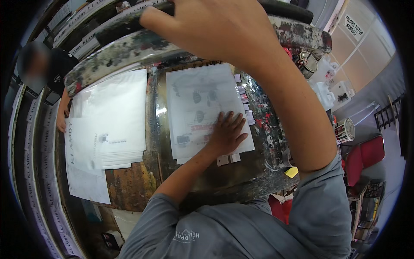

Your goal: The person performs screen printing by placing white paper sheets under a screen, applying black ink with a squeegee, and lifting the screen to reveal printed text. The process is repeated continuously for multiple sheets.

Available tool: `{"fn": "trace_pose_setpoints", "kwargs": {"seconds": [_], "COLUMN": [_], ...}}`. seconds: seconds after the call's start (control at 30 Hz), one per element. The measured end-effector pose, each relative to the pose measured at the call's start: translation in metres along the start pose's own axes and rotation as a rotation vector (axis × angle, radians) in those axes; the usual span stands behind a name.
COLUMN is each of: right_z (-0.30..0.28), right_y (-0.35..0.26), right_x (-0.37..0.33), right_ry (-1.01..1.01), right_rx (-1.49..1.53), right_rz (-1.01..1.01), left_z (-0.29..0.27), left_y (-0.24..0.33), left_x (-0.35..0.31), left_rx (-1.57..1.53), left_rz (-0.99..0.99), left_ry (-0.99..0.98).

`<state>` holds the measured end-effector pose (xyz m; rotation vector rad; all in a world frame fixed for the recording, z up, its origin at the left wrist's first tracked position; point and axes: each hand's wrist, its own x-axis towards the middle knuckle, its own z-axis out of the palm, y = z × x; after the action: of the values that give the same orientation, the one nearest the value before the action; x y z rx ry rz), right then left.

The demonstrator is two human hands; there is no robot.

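Observation:
My left hand (227,133) lies flat, fingers spread, on a translucent plastic bag (183,101) with grey and red print. That bag rests on a glossy, dark print board (202,179). Small pale tabs (250,114) stick out along its right side. Above the board stands a long, paint-smeared frame (129,54), raised off the table. My right arm reaches up across it, and my right hand (215,26) is over a dark bar (286,9) at the frame's top. Its thumb lies along the bar, with the other fingers cut off by the view's upper edge.
Left of the board lies a stack of white bags (116,103). A person (36,64) at the far left has a hand by the stack. Shelves of printed bags (36,142) stand beyond. Paint cans (345,129), white jugs (323,93) and a red chair (364,159) are at right.

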<state>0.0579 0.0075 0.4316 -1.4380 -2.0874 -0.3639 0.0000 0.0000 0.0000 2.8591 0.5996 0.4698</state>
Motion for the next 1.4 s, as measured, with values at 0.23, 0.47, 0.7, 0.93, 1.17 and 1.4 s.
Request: {"fn": "trace_pose_setpoints", "kwargs": {"seconds": [0.23,0.47,0.7,0.93,1.17,1.4], "right_z": [0.034,0.044,0.011,0.038,0.087,0.157], "right_y": [0.031,0.028,-0.022,0.006,-0.025,-0.03], "right_x": [-0.005,-0.011,0.0,-0.014,-0.138,-0.26], "right_ry": [0.149,0.221,-0.129,0.166,0.021,-0.668], "right_rx": [-0.153,-0.261,-0.197,-0.154,-0.238,0.179], "right_rz": [-0.105,-0.071,0.314,0.071,0.003,0.14], "left_z": [-0.034,-0.091,-0.085,-0.111,-0.242,-0.15], "left_y": [-0.01,-0.033,-0.033,-0.043,-0.026,0.0], "left_x": [-0.029,-0.156,-0.17,-0.162,-0.197,-0.262], "left_rx": [-0.042,0.062,0.051,0.049,-1.171,-0.347], "left_rz": [-0.083,-0.524,-0.508,-0.545,-0.587,-0.999], "left_ry": [0.104,0.013,-0.005,0.482,0.79,0.378]}}
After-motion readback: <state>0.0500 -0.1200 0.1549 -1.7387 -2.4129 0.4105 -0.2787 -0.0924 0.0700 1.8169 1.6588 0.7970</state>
